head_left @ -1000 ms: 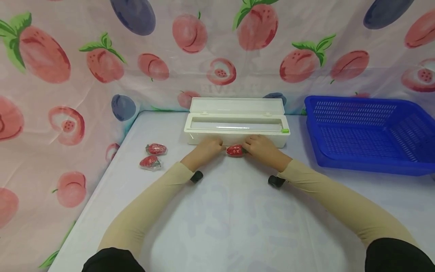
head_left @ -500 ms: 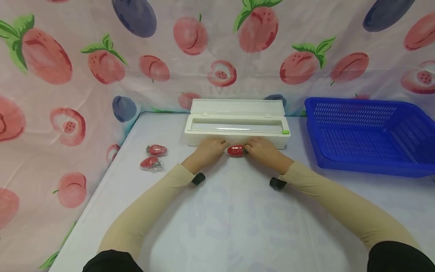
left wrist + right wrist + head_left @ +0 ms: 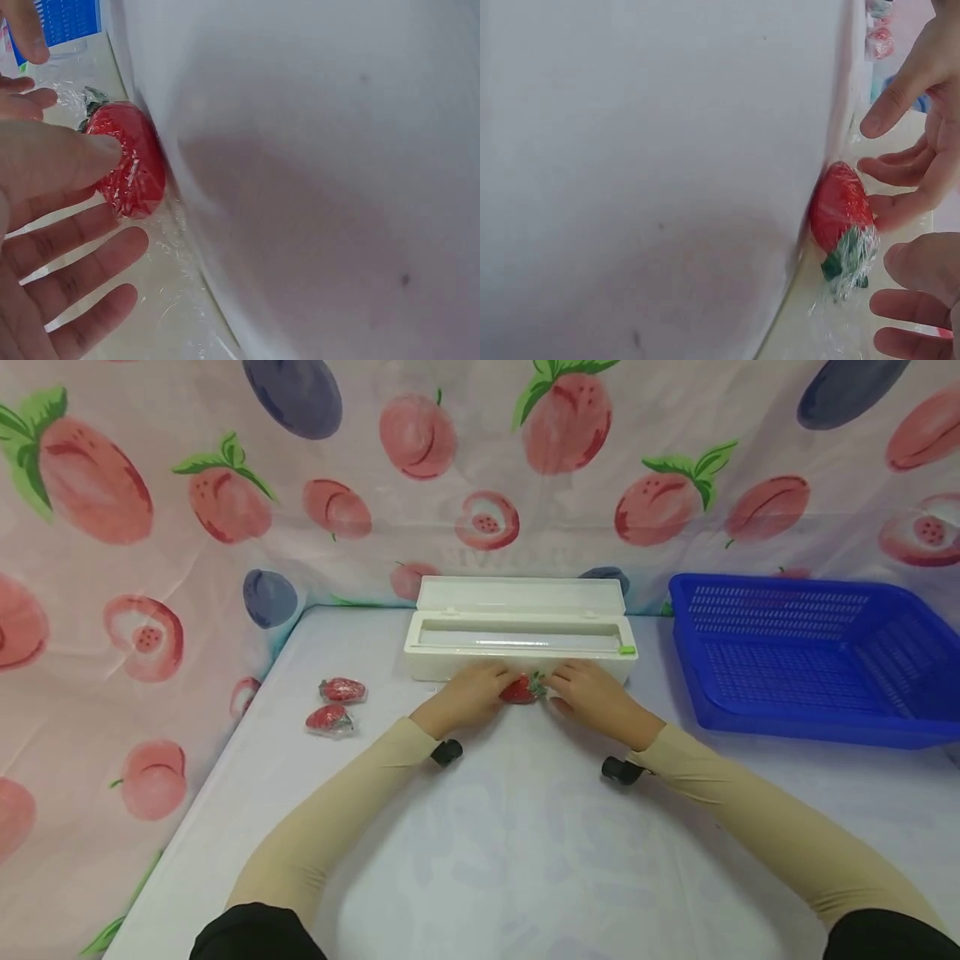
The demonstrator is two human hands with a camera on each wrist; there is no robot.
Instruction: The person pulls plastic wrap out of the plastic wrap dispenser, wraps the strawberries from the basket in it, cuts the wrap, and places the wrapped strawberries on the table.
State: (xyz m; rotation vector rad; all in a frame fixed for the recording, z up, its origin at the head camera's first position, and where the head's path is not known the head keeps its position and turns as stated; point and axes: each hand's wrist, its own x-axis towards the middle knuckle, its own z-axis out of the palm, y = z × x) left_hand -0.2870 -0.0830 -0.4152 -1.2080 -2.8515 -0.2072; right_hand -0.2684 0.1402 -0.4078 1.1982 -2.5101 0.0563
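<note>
A red strawberry [image 3: 516,691] with green leaves, wrapped in cling film, lies against the front of a white cling film dispenser [image 3: 525,653]. Beside its left end is my left hand [image 3: 472,695], fingers spread; in the left wrist view the thumb [image 3: 94,159] overlaps the fruit. The right wrist view shows that thumb apart from it, with a fingertip right at its side. At the leafy end, my right hand [image 3: 592,697] has its fingers loosely extended, close to bunched film [image 3: 861,255]. Neither hand grips the fruit.
Two more film-wrapped strawberries [image 3: 342,690] lie on the white tablecloth [image 3: 480,843] at the left. A blue plastic basket [image 3: 817,722] stands at the right. The dispenser's lid [image 3: 521,593] is raised, and a green slider [image 3: 627,650] sits at its right end.
My left hand has moved slightly right, over part of the strawberry. The fruit's leafy end now shows more, and my right hand's fingers have loosened away from it.
</note>
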